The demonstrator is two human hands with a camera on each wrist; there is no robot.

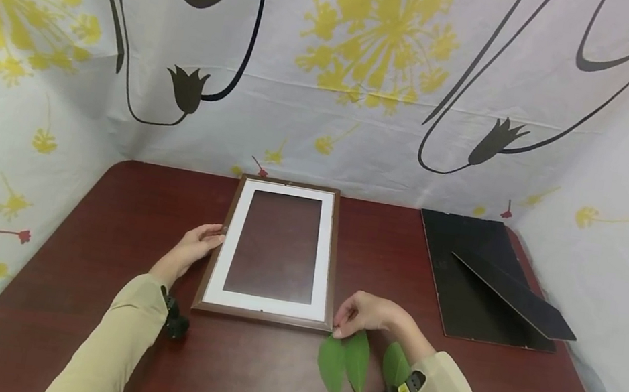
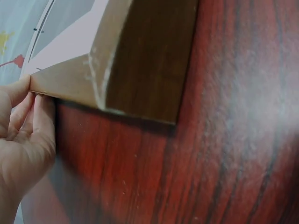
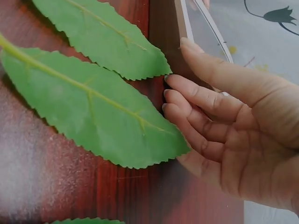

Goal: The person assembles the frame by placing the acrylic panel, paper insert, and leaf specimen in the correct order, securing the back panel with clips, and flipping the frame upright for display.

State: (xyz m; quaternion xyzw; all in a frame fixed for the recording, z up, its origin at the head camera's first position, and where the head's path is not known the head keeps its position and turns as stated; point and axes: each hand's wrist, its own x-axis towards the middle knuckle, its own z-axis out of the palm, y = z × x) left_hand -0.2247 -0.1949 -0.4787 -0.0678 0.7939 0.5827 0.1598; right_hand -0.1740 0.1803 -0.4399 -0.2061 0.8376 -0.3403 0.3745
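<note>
A brown wooden picture frame [image 1: 262, 316] with a white mat [image 1: 226, 237] lies on the dark red table. At its left side my left hand [image 1: 195, 247] grips the edge, thumb above and fingers below, as the left wrist view shows. My right hand [image 1: 365, 313] holds the near right corner between thumb and fingers. Two green leaves [image 1: 331, 365] [image 1: 355, 363] lie just below that hand, their tips right at its fingers. In the right wrist view the nearer leaf [image 3: 98, 105] shows toothed edges and a yellow-green midrib.
A third green leaf [image 1: 395, 367] lies partly hidden behind the right wrist's camera. At the table's right side is a black board [image 1: 439, 262], with a second, tilted black panel [image 1: 513, 293] across it. Patterned cloth [image 1: 321, 149] hangs around the table [image 1: 238, 381].
</note>
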